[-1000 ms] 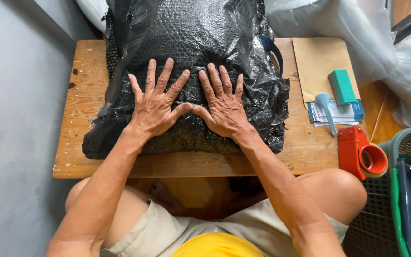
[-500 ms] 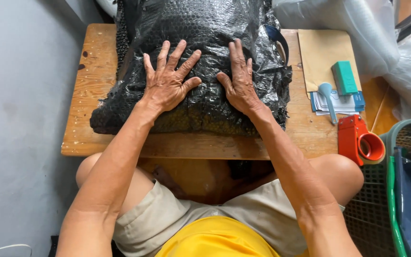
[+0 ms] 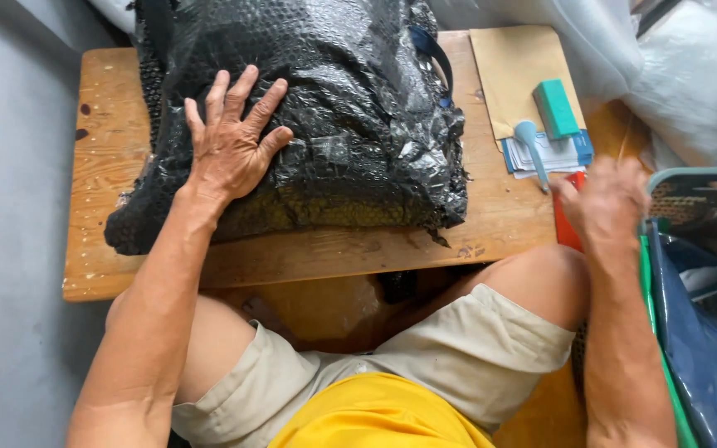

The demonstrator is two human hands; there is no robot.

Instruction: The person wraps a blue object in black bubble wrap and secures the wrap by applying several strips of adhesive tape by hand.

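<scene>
A bulky package wrapped in black bubble wrap (image 3: 334,124) lies on a low wooden table (image 3: 126,257). My left hand (image 3: 230,145) rests flat on the package's left side, fingers spread. My right hand (image 3: 603,199), blurred with motion, is off the package at the table's right edge, over a red tape dispenser (image 3: 566,228) that it mostly hides. Whether the fingers grip the dispenser I cannot tell.
A brown envelope (image 3: 516,70), a green block (image 3: 556,108), a light blue tool (image 3: 531,145) and a stack of papers (image 3: 553,158) lie on the table's right part. A green mesh basket (image 3: 707,249) with dark blue fabric stands at the right. Grey floor lies left.
My right hand has left the package and swung right to the red dispenser at the table edge. My left hand stays pressed on the package.
</scene>
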